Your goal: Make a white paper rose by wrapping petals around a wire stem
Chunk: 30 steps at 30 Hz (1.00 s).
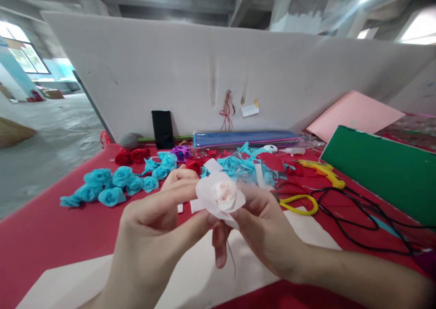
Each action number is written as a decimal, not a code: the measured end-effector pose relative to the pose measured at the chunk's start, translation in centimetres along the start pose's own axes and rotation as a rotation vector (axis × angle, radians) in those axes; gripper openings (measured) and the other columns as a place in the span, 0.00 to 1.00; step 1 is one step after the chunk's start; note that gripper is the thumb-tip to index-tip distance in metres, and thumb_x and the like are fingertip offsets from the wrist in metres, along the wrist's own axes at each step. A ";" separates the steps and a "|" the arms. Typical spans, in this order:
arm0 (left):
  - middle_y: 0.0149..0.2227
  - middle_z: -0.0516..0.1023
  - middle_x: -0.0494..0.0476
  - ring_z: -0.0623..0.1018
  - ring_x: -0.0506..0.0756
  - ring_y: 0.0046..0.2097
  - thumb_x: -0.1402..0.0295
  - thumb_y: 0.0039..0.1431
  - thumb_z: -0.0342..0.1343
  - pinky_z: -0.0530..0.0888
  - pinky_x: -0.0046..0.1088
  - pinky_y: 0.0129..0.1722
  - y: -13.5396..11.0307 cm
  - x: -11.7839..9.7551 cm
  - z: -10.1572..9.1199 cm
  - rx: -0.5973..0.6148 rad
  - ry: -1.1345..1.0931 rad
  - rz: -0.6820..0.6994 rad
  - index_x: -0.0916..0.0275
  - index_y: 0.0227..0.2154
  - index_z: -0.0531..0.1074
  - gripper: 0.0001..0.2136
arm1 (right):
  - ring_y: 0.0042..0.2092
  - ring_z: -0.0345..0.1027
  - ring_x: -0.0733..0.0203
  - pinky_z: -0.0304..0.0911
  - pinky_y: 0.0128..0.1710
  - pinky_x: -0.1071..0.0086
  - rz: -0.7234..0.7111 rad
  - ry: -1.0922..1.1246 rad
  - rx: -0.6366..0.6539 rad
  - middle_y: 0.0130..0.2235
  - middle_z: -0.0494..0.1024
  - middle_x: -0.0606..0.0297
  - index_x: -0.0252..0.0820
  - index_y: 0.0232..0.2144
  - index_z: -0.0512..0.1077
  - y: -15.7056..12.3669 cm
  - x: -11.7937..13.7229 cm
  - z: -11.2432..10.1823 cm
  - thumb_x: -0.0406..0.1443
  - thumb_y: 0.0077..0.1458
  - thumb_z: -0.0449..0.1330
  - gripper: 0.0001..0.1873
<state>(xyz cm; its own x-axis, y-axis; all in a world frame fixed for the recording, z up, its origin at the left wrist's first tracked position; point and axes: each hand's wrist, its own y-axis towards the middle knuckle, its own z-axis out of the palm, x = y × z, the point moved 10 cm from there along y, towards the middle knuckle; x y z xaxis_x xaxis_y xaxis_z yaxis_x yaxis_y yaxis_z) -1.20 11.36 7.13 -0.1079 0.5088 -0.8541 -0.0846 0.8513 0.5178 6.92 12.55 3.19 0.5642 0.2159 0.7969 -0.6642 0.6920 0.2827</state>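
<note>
At frame centre, our left hand (153, 222) and right hand (269, 236) pinch the white flower (223, 193) with closed fingers (175, 192), probably to keep it steady.

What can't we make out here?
Head view throughout:
Left hand: index fingertip hidden behind the flower.
Yellow handle: what it joins is hidden behind the right hand.
Green board: cut off by right edge.
White label: any writing too small to read.

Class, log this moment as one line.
left hand: holding pale paper rose | right hand: holding same rose | thin stem: below rose
</note>
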 end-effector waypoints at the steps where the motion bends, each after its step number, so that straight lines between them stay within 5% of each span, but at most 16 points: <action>1: 0.26 0.75 0.44 0.69 0.51 0.34 0.62 0.47 0.61 0.68 0.28 0.40 0.0 0.1 -0.1 -0.007 -0.009 -0.005 0.40 0.32 0.76 0.08 | 0.23 0.71 0.73 0.66 0.27 0.79 -0.003 -0.002 0.001 0.23 0.75 0.67 0.34 0.30 0.68 0.0 0.0 0.0 0.36 0.53 0.59 0.08; 11: 0.28 0.76 0.48 0.73 0.51 0.31 0.67 0.47 0.62 0.69 0.21 0.21 -0.2 -0.1 0.2 0.038 -0.083 -0.010 0.47 0.31 0.76 0.07 | 0.23 0.70 0.71 0.66 0.25 0.78 0.000 -0.070 -0.018 0.24 0.74 0.68 0.35 0.28 0.69 0.0 0.3 -0.1 0.39 0.51 0.60 0.10; 19: 0.32 0.79 0.46 0.76 0.52 0.38 0.65 0.45 0.63 0.71 0.16 0.22 -0.5 1.2 0.0 -0.004 -0.080 -0.159 0.50 0.29 0.75 0.06 | 0.21 0.68 0.73 0.65 0.25 0.78 -0.024 -0.110 0.010 0.22 0.72 0.70 0.35 0.29 0.68 -0.2 1.1 0.2 0.40 0.51 0.59 0.11; 30: 0.28 0.76 0.45 0.73 0.45 0.28 0.71 0.40 0.65 0.71 0.09 0.23 -0.9 0.7 -0.5 -0.146 -0.170 -0.166 0.52 0.29 0.74 0.11 | 0.22 0.67 0.71 0.63 0.24 0.76 -0.078 -0.257 -0.066 0.24 0.71 0.67 0.36 0.29 0.68 -0.4 1.5 -0.3 0.43 0.52 0.58 0.14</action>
<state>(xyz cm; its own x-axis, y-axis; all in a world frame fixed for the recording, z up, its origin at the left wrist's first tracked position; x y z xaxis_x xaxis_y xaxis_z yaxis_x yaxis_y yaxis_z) -1.67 10.85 6.10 0.0862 0.3887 -0.9173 -0.2303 0.9036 0.3613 8.19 12.86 4.14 0.4640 -0.0154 0.8857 -0.5853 0.7452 0.3196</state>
